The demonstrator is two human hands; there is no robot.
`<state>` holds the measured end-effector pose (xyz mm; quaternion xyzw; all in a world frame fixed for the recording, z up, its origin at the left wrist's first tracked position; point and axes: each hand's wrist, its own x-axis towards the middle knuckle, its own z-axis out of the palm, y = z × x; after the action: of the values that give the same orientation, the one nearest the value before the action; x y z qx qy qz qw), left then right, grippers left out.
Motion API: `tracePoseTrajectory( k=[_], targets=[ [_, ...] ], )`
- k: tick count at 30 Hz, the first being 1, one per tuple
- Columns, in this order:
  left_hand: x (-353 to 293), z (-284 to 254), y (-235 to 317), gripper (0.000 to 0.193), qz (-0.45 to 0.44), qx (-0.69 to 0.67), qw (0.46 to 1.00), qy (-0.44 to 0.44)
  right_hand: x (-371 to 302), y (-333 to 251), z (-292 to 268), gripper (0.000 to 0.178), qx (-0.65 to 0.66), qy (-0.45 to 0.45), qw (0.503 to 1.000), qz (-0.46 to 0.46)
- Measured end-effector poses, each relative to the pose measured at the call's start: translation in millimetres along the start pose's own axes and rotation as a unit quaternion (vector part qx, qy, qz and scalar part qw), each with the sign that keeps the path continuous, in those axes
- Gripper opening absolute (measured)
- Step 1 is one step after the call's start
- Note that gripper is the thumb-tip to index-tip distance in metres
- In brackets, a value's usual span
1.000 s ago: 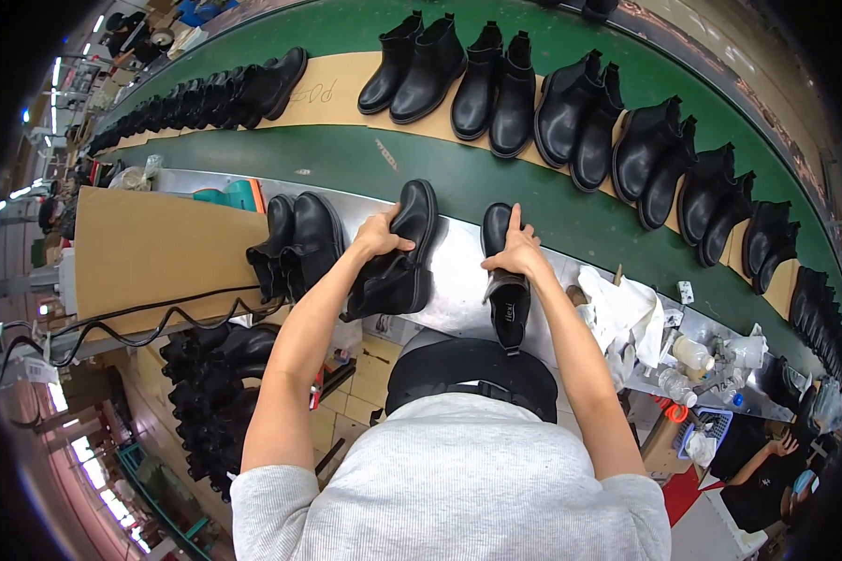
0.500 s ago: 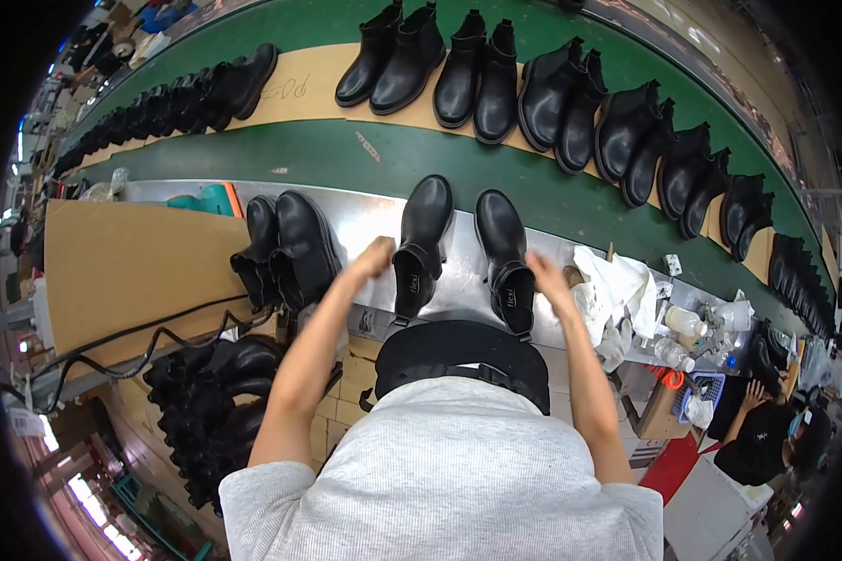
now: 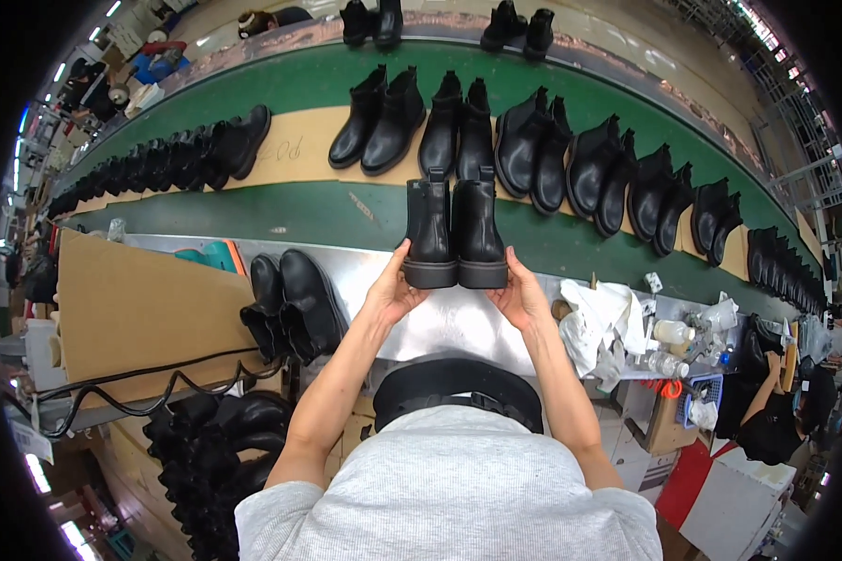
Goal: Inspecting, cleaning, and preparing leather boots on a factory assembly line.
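Our fingers curl against the thick dark soles of a pair of black leather ankle boots (image 3: 454, 229), the left hand (image 3: 390, 294) clamped on the left heel, the right hand (image 3: 522, 297) on the right. We hold them side by side above the grey metal bench (image 3: 440, 323), toes toward the green conveyor belt (image 3: 281, 210). They look stiff-soled and fairly heavy, with smooth uppers, so we judge the soles the surest grip.

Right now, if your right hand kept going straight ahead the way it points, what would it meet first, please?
Probably the green belt just past the held boots, then the row of boots behind; depth is hard to judge.
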<state>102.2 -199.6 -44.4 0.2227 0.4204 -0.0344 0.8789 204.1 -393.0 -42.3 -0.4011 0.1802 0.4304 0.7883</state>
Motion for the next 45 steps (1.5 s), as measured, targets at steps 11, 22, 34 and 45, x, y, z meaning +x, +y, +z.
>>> tracePoseTrajectory(
  k=[11,22,34,45],
  targets=[
    [-12,17,6,0.036,0.053,0.003,0.998,0.027,9,-6,6,0.039,0.015,0.027,0.999,0.021],
    [-1,-79,-45,0.056,0.025,0.183,0.981,0.050,2,34,-61,0.059,-0.338,-0.030,0.939,0.058],
    [31,-38,1,0.101,0.031,0.581,0.804,0.121,44,18,7,0.115,-0.613,0.042,0.789,0.029],
    [-21,-63,14,0.070,0.133,0.080,0.971,-0.180,30,-9,-99,0.070,-0.074,-0.117,0.990,0.020]
  ],
)
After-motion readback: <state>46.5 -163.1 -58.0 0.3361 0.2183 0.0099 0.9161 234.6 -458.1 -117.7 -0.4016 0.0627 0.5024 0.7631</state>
